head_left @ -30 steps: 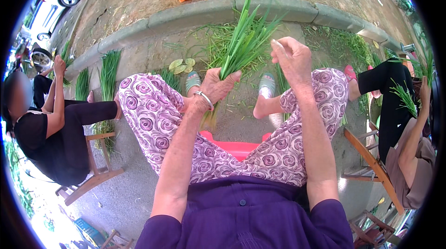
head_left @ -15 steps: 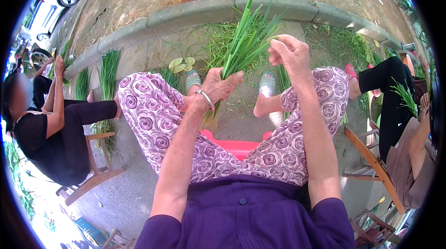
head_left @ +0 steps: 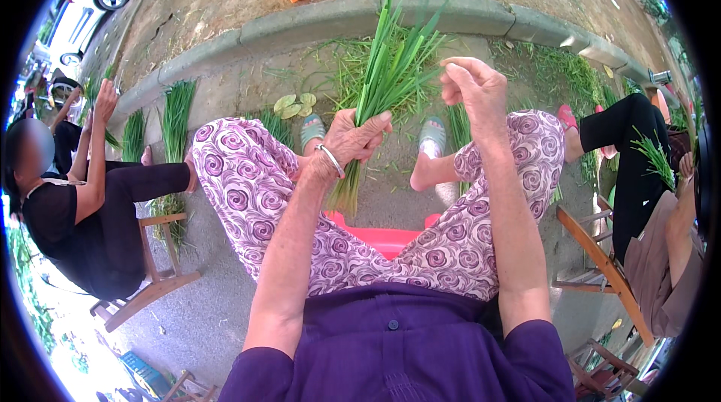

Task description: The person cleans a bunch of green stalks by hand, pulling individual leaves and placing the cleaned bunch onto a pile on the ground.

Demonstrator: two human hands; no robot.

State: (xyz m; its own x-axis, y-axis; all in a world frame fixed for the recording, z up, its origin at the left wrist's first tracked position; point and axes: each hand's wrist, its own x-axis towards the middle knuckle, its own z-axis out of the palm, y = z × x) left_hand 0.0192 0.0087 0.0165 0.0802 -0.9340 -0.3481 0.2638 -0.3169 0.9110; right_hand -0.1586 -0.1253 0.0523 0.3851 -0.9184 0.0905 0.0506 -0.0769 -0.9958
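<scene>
Broadly: grey concrete kerb (head_left: 315, 23) curved across top, loose green trimmings (head_left: 556, 72) strewn below it. Red plastic basin (head_left: 379, 237) sat between knees in purple swirl-print trousers (head_left: 240, 184). Bunch of long flat green stalks (head_left: 387, 75) stood upright, fanned at top, pale at base. Left hand (head_left: 357, 139) clenched round bunch's lower stems, metal bangle (head_left: 330, 160) on wrist. Right hand (head_left: 473, 87) raised just beside leaf tips, fingers pinched; held blade not discernible.
</scene>
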